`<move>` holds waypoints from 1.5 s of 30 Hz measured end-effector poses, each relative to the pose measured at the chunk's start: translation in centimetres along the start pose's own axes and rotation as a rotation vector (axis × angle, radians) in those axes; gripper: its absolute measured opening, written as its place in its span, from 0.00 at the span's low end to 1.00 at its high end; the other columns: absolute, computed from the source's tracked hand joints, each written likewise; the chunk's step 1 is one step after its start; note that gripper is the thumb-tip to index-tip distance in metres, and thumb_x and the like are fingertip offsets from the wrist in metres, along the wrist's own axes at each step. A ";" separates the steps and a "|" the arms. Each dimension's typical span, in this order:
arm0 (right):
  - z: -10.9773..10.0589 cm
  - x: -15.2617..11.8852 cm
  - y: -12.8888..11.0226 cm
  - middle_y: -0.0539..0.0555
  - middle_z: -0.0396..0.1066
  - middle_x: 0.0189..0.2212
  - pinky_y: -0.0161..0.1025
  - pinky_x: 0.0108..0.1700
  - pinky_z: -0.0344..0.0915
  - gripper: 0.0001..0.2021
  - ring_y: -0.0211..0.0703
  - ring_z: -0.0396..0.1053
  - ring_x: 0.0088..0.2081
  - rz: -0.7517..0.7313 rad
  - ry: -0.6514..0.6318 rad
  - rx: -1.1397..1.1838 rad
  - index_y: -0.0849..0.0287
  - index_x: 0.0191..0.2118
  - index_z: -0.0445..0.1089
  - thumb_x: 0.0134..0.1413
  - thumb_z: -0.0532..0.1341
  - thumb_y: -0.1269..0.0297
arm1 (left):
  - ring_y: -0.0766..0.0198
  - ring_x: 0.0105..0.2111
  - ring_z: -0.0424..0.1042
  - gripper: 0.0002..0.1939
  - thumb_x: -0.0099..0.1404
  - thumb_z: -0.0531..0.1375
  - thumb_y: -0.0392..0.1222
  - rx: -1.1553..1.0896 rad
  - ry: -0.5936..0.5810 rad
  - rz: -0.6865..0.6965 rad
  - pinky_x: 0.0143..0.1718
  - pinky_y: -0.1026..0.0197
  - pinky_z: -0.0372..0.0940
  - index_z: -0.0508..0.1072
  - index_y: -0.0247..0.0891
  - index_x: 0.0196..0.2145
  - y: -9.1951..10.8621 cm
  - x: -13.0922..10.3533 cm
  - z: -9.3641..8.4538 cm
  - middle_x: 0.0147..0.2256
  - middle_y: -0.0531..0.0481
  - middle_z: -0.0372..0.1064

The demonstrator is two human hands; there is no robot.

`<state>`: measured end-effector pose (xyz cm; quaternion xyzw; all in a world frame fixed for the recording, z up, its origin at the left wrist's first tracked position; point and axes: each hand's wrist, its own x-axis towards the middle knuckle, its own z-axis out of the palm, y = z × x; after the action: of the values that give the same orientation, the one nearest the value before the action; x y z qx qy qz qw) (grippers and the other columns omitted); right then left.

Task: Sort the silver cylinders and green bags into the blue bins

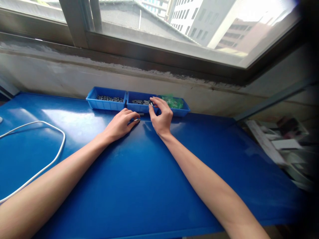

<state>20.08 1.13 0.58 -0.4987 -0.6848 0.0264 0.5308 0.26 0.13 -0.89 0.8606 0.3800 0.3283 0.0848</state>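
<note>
My left hand [123,123] rests low over the blue table, its thumb and fingers pinched on a small metallic piece [137,119]. My right hand [161,116] is raised at the front edge of the middle blue bin [139,107], thumb and index finger closed on a small light piece [151,104]. Several dark and silvery cylindrical pieces [141,102] lie in that bin. Just beyond my left fingertips, a short light piece [141,114] lies close to the bin.
A left blue bin [106,105] holds many small dark pieces; a right one [183,112] holds green translucent material [173,101]. A white cable [63,139] curves over the table [139,186] at left. Behind are a wall and window.
</note>
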 end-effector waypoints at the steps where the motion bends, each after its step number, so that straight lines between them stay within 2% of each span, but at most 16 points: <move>1: -0.1 0.0 -0.2 0.58 0.77 0.51 0.44 0.53 0.73 0.14 0.49 0.75 0.48 0.004 -0.002 -0.008 0.55 0.51 0.77 0.65 0.58 0.64 | 0.54 0.44 0.73 0.11 0.74 0.57 0.45 -0.008 -0.001 -0.006 0.48 0.54 0.69 0.78 0.41 0.47 0.0 0.0 0.0 0.43 0.46 0.78; 4: -0.2 -0.2 -0.5 0.55 0.78 0.37 0.41 0.44 0.72 0.13 0.44 0.73 0.34 0.023 -0.058 -0.001 0.57 0.48 0.76 0.64 0.57 0.63 | 0.56 0.44 0.76 0.13 0.75 0.57 0.46 -0.055 0.034 -0.025 0.47 0.56 0.69 0.78 0.41 0.48 0.3 0.0 -0.1 0.46 0.45 0.77; 6: -0.2 -0.4 -0.6 0.51 0.74 0.28 0.39 0.39 0.70 0.11 0.42 0.69 0.28 0.041 -0.131 0.030 0.57 0.45 0.76 0.63 0.57 0.63 | 0.57 0.41 0.77 0.12 0.74 0.58 0.47 -0.108 0.085 -0.046 0.45 0.57 0.70 0.78 0.40 0.48 0.4 0.1 -0.2 0.43 0.46 0.78; 9: -0.1 -0.4 -0.7 0.47 0.70 0.22 0.36 0.34 0.67 0.09 0.39 0.66 0.23 0.058 -0.233 0.105 0.57 0.42 0.76 0.61 0.59 0.63 | 0.59 0.37 0.78 0.13 0.71 0.62 0.49 -0.286 0.156 -0.125 0.42 0.59 0.71 0.78 0.39 0.45 0.5 0.2 -0.3 0.38 0.47 0.79; 13: 0.1 -0.3 -0.5 0.47 0.72 0.23 0.35 0.30 0.64 0.11 0.37 0.66 0.23 0.079 -0.350 0.234 0.58 0.44 0.77 0.58 0.62 0.62 | 0.58 0.36 0.80 0.19 0.66 0.66 0.56 -0.583 0.191 -0.255 0.41 0.60 0.73 0.78 0.37 0.44 0.4 0.3 -0.4 0.36 0.46 0.80; 19: 0.3 -0.2 -0.1 0.48 0.75 0.27 0.33 0.28 0.63 0.14 0.35 0.66 0.23 0.079 -0.458 0.346 0.59 0.47 0.77 0.54 0.63 0.64 | 0.58 0.33 0.80 0.21 0.63 0.69 0.57 -0.733 0.221 -0.337 0.37 0.62 0.72 0.78 0.36 0.42 0.3 0.4 -0.7 0.33 0.46 0.80; 28: 0.7 -0.7 -0.1 0.49 0.75 0.26 0.33 0.28 0.60 0.14 0.33 0.63 0.22 -0.020 -0.511 0.315 0.60 0.42 0.79 0.60 0.67 0.53 | 0.64 0.24 0.73 0.19 0.65 0.66 0.57 -0.679 0.235 -0.379 0.29 0.65 0.66 0.76 0.36 0.41 -0.1 0.5 -0.7 0.23 0.53 0.73; 34: 0.8 -0.5 0.0 0.50 0.77 0.27 0.34 0.29 0.61 0.12 0.34 0.64 0.23 -0.071 -0.546 0.361 0.61 0.39 0.79 0.62 0.65 0.57 | 0.64 0.24 0.73 0.19 0.67 0.65 0.56 -0.603 0.193 -0.363 0.28 0.65 0.65 0.77 0.36 0.43 0.0 0.5 -0.7 0.24 0.53 0.73; 37: 0.7 -0.5 0.1 0.50 0.77 0.28 0.33 0.30 0.63 0.10 0.34 0.65 0.24 -0.098 -0.552 0.354 0.61 0.39 0.78 0.63 0.65 0.59 | 0.63 0.27 0.74 0.19 0.68 0.63 0.56 -0.563 0.172 -0.362 0.30 0.64 0.67 0.78 0.36 0.43 -0.2 0.5 -0.6 0.28 0.50 0.76; 40: 0.8 -0.5 0.2 0.51 0.77 0.32 0.34 0.33 0.64 0.07 0.35 0.65 0.25 -0.176 -0.539 0.314 0.61 0.41 0.78 0.62 0.65 0.63 | 0.62 0.30 0.75 0.20 0.68 0.63 0.57 -0.557 0.155 -0.349 0.33 0.63 0.68 0.78 0.36 0.43 -0.3 0.5 -0.6 0.32 0.48 0.78; 45: 0.8 -0.5 0.4 0.52 0.75 0.32 0.36 0.33 0.65 0.07 0.36 0.66 0.27 -0.227 -0.477 0.294 0.61 0.43 0.78 0.61 0.66 0.65 | 0.61 0.31 0.76 0.18 0.67 0.65 0.55 -0.598 0.139 -0.332 0.34 0.62 0.68 0.78 0.36 0.43 -0.1 0.5 -0.8 0.33 0.48 0.78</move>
<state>19.70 1.33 -0.36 -0.3165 -0.8303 0.1819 0.4211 -0.06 0.45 -0.13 0.6999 0.4065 0.4645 0.3593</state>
